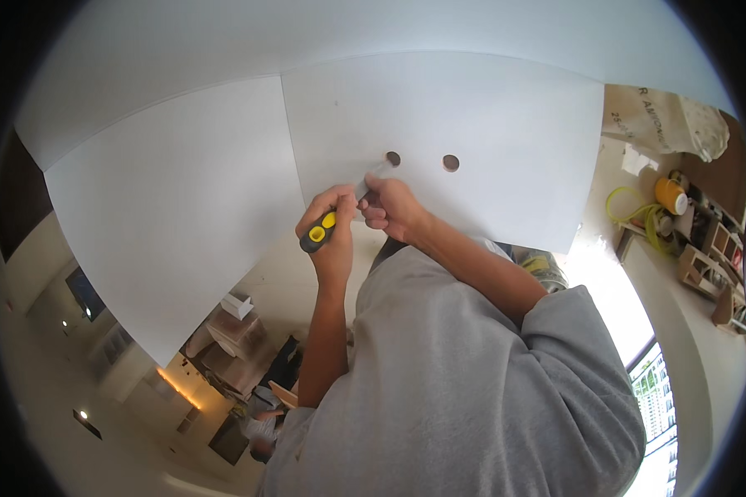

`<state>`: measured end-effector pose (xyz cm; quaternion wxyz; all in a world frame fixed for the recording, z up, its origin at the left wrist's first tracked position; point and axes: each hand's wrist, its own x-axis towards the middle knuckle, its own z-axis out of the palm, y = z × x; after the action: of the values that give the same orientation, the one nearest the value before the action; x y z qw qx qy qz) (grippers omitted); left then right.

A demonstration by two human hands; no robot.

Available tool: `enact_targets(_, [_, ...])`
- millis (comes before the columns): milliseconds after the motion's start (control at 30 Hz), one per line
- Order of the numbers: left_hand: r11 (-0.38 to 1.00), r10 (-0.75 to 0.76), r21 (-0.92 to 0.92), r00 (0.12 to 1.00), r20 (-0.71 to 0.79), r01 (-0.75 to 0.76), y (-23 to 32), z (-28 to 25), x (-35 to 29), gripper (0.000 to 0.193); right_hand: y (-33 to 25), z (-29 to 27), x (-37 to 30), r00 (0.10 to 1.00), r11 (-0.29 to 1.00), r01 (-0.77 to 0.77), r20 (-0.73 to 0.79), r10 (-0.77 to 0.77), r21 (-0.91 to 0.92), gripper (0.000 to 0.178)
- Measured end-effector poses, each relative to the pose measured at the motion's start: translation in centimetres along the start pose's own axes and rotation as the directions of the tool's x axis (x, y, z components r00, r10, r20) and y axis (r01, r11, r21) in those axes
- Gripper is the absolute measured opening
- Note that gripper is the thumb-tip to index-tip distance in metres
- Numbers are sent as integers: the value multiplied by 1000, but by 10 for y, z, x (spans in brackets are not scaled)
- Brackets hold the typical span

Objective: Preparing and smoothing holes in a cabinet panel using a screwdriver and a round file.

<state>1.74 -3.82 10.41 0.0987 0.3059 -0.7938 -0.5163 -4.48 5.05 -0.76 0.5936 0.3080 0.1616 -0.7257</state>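
Observation:
My left hand (330,240) is closed around the black-and-yellow handle (317,234) of a hand tool. From that handle a pale, narrow blade (375,170) runs up to the right, its far end at the edge of the left round hole (393,158). The exact kind of tool is unclear. Beside the blade, my right hand (396,209) has its fingers curled and its thumb against the blade. A second round hole (450,163) lies to the right in the same white panel (506,108).
Another white panel (166,190) adjoins on the left. At the right are a large printed sack (663,120), a yellow-orange container (670,195), a yellow-green hose (656,232) and wooden boxes (704,269). Another person (261,422) is at the lower left, near cartons (239,331).

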Motion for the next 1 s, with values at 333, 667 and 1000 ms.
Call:
enact_targets(333, [1000,15,12,1000,11,-15,-2,-6,-6,11,0,4,-6,999,999,-16,29,17,-48,36])
enact_targets(667, [1000,3,13,1000,4,-3,-5,-9,4,13,-2,4,-1,998,998,-20,66,24,-62,34])
enact_targets(1000, [998,17,65,994,107,-24,-1,-20,3,9,3,6,-2,998,999,11,65,-9,-33,33])
